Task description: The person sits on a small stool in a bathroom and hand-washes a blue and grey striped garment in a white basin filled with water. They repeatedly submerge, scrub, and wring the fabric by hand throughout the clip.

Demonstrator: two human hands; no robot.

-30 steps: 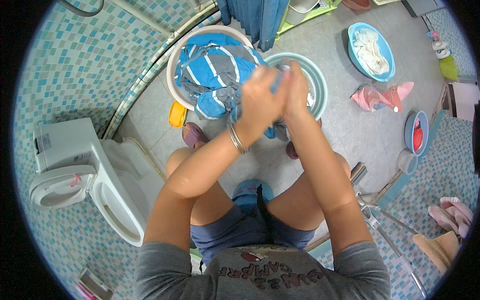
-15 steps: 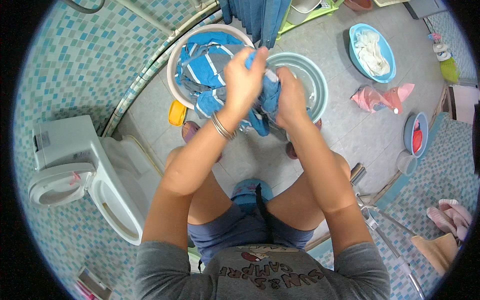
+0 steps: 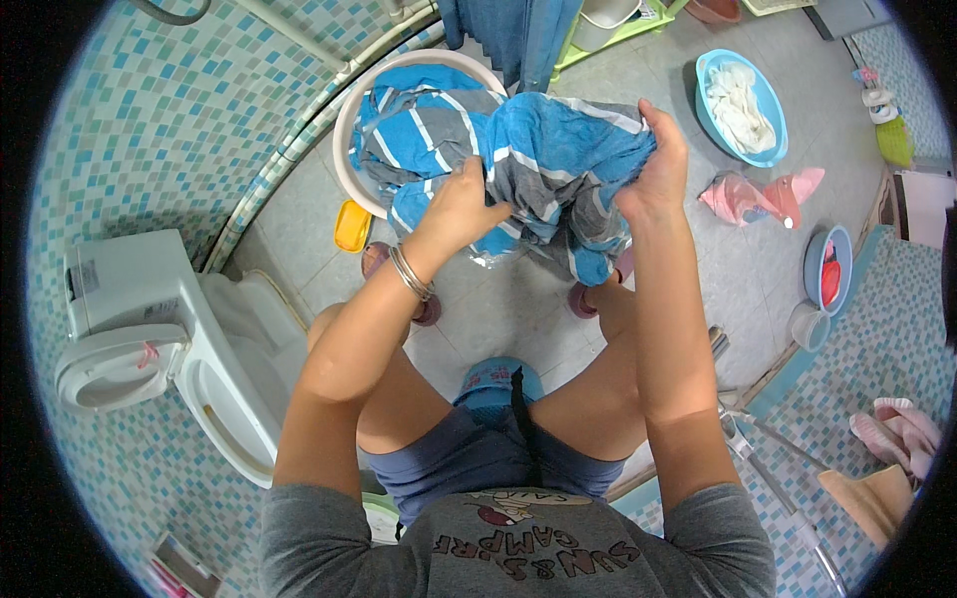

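Note:
A wet blue, grey and white striped cloth (image 3: 558,149) is spread between my hands, above the floor between my feet. My right hand (image 3: 658,174) grips its right edge, thumb up and the fabric bunched against the palm. My left hand (image 3: 461,207), with bangles at the wrist, is closed on the left part of the cloth, its thumb lying across the fabric; its fingertips are partly hidden. Beside it a whitish basin (image 3: 344,135) holds more of the striped fabric. Whether the two pieces are joined cannot be made out. The cloth covers the spot of the pale teal basin.
A yellow dish (image 3: 353,227) lies near my left foot. To the right stand a blue basin (image 3: 702,92) with white cloth, a pink plastic bag (image 3: 743,197) and a smaller blue basin (image 3: 845,261) with something red. A washing machine (image 3: 140,274) is at the left.
The bunched, twisted cloth has been opened out. My right hand has moved right and my left hand down and left, so they are farther apart. The teal basin is now covered.

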